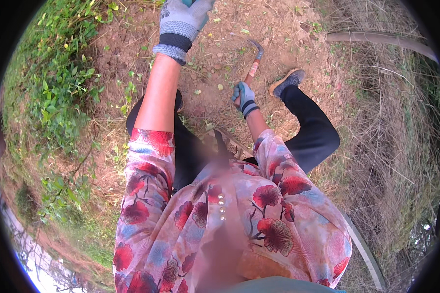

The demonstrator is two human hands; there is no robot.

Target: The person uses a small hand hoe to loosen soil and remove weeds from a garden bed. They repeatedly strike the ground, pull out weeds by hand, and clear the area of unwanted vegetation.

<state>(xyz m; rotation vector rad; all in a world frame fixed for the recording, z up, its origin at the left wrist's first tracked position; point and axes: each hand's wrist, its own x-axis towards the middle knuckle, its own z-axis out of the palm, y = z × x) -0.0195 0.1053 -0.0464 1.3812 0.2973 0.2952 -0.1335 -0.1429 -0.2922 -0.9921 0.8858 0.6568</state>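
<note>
My left hand (185,23), in a grey knitted glove with teal patches and a dark wrist band, is stretched far forward at the top edge. Its fingers are partly cut off by the frame, so what it may hold cannot be told. My right hand (245,96), in a matching glove, is closed round the reddish wooden handle of a sickle (254,67). The curved metal blade points forward and bends to the left over the bare soil (220,55). The sickle lies between my left hand and my right shoe (288,82).
Leafy green plants (57,99) grow along the left. Dry grass (385,146) covers the right side, where a curved pole-like length (379,37) lies at the upper right and a pale strip (365,252) at the lower right. Small weeds and dry stalks dot the soil.
</note>
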